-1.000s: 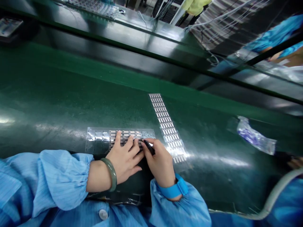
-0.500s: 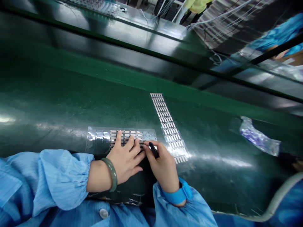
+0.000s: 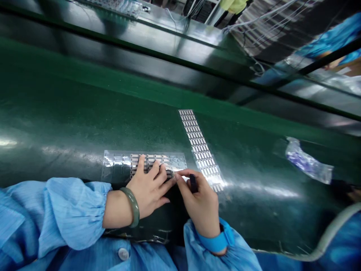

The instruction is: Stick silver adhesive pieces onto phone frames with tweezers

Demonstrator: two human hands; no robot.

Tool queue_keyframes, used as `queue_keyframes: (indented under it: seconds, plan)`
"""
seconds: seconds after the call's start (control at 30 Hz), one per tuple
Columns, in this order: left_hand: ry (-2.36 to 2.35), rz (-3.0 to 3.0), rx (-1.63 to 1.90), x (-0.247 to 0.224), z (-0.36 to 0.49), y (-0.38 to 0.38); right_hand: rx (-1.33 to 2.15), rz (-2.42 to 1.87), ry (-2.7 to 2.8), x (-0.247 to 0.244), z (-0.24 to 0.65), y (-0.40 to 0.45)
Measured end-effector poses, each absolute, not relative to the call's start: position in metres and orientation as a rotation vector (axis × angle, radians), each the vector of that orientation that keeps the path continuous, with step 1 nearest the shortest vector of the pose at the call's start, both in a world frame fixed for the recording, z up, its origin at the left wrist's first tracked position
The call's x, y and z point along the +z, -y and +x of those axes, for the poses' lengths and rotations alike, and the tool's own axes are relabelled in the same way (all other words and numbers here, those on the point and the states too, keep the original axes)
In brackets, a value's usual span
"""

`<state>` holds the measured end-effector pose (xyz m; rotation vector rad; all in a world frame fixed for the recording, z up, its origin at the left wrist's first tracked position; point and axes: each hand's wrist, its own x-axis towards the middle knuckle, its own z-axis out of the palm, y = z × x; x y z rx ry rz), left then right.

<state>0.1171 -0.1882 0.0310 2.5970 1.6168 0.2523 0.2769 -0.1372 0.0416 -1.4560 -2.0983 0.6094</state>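
Note:
My left hand (image 3: 149,188) lies with its fingers spread on a clear sheet (image 3: 108,163), pressing it against the green table. Rows of small pale strips with dark outlines (image 3: 135,156) fill the sheet's middle; its left and right parts show bare film. At the sheet's right part, the thumb and forefinger of my right hand (image 3: 201,203) are pinched together. A short black tool (image 3: 193,183) sticks up out of that hand; its kind I cannot make out. Just beyond, a second, long sheet of the same strips (image 3: 199,141) slants away from me.
A clear plastic bag with purple contents (image 3: 308,162) lies on the green table (image 3: 84,113) at the right. A dark rail (image 3: 169,56) crosses behind the work surface. At the far right, a person's blue sleeve (image 3: 335,37) shows beyond some cables.
My right hand has shifted a little to the right and turned, with the black tool now more upright. My left hand has stayed in place on the sheet.

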Motion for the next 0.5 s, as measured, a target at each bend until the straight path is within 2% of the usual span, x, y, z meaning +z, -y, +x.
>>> queue_keyframes:
  seconds: [0.5]
  plan:
    - [-1.622, 2.597, 0.252, 0.030, 0.117, 0.189, 0.659, -1.458, 2.158, 0.053, 0.272, 0.140]
